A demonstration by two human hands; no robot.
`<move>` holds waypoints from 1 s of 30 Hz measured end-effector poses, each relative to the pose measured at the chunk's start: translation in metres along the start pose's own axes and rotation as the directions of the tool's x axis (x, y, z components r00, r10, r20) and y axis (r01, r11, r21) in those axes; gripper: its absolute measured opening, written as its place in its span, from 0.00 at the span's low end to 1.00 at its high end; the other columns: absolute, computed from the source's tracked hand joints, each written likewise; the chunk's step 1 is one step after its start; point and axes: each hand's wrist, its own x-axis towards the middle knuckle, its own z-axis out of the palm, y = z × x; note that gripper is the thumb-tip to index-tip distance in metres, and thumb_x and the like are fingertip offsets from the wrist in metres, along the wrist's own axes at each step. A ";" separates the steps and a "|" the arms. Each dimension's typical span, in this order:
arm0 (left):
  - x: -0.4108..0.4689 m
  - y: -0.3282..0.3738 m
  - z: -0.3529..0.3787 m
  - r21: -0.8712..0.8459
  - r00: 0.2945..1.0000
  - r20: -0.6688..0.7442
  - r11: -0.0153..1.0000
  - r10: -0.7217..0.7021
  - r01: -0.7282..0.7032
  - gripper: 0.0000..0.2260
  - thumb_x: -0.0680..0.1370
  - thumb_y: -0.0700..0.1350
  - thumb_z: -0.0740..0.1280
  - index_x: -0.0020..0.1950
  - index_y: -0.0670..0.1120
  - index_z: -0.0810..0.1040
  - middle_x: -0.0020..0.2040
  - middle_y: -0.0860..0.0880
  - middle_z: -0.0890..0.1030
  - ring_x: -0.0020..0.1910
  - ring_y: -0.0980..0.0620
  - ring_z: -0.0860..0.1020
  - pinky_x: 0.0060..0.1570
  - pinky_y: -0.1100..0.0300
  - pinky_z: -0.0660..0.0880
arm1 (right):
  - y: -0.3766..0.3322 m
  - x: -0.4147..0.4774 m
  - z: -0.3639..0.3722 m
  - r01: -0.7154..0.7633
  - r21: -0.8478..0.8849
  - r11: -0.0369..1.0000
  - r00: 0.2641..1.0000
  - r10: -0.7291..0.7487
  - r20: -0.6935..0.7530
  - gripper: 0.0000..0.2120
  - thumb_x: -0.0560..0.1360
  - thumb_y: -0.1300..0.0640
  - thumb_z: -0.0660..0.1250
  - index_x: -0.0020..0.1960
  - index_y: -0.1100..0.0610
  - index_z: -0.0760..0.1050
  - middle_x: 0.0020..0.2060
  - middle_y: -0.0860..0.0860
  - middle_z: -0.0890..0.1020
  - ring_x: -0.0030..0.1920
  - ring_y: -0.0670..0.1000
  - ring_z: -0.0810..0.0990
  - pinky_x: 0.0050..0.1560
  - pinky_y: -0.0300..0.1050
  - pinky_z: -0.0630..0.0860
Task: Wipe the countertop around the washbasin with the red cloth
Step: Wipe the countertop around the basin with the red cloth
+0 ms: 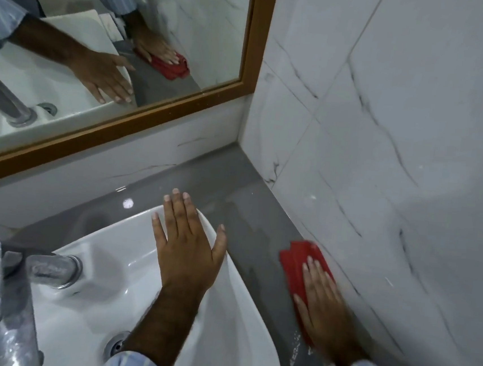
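Wiping step in hand: right hand (pixel 322 308), fingers flat and unclenched, presses folded red cloth (pixel 300 262) on glossy grey bench (pixel 249 213) against the marble wall; left hand (pixel 188 242) splayed on white ceramic washbasin (pixel 235 329); next, likely the far corner.

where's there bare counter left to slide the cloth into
Bare grey countertop runs from the red cloth up to the corner where the tiled walls meet, then left behind the washbasin under the mirror. The strip between basin rim and side wall is narrow, filled by the right hand.
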 end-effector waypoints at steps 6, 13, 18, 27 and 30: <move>-0.004 -0.001 0.006 0.008 0.997 -0.077 1.000 0.010 -0.010 0.42 0.81 0.67 0.45 0.86 0.39 0.51 0.87 0.40 0.53 0.87 0.39 0.51 0.85 0.36 0.51 | -0.035 0.121 -0.024 0.087 -0.018 0.996 0.996 -0.087 0.005 0.34 0.86 0.43 0.47 0.85 0.62 0.49 0.85 0.59 0.53 0.85 0.57 0.52 0.83 0.56 0.54; -0.007 0.000 0.005 0.002 0.995 -0.094 1.000 0.016 -0.016 0.41 0.82 0.64 0.49 0.86 0.37 0.51 0.87 0.38 0.53 0.87 0.39 0.51 0.84 0.34 0.49 | 0.035 -0.030 -0.004 0.114 0.018 0.993 0.993 -0.114 0.004 0.34 0.86 0.41 0.45 0.85 0.61 0.50 0.85 0.57 0.54 0.85 0.55 0.54 0.84 0.52 0.52; -0.007 0.000 0.003 -0.010 0.998 -0.062 1.000 0.013 -0.014 0.40 0.85 0.64 0.52 0.86 0.37 0.49 0.88 0.39 0.50 0.88 0.40 0.48 0.85 0.35 0.47 | 0.044 -0.094 0.010 -0.048 0.023 0.999 0.999 0.048 0.024 0.33 0.85 0.42 0.47 0.85 0.58 0.49 0.85 0.56 0.55 0.84 0.56 0.56 0.82 0.58 0.60; -0.004 -0.005 0.022 0.036 0.992 -0.122 0.999 0.020 -0.016 0.39 0.85 0.63 0.53 0.86 0.36 0.49 0.87 0.37 0.52 0.87 0.39 0.50 0.84 0.35 0.48 | 0.021 0.004 -0.007 0.175 -0.067 0.982 0.983 -0.178 -0.038 0.33 0.86 0.46 0.51 0.84 0.63 0.52 0.85 0.59 0.55 0.85 0.57 0.53 0.84 0.56 0.56; -0.004 -0.003 0.016 0.039 0.996 -0.084 0.999 0.026 -0.023 0.40 0.85 0.64 0.52 0.86 0.37 0.48 0.87 0.38 0.50 0.87 0.40 0.48 0.84 0.35 0.46 | 0.023 -0.020 0.002 0.121 -0.031 0.992 0.990 -0.123 -0.066 0.34 0.85 0.45 0.51 0.84 0.63 0.52 0.84 0.60 0.57 0.84 0.58 0.55 0.83 0.58 0.58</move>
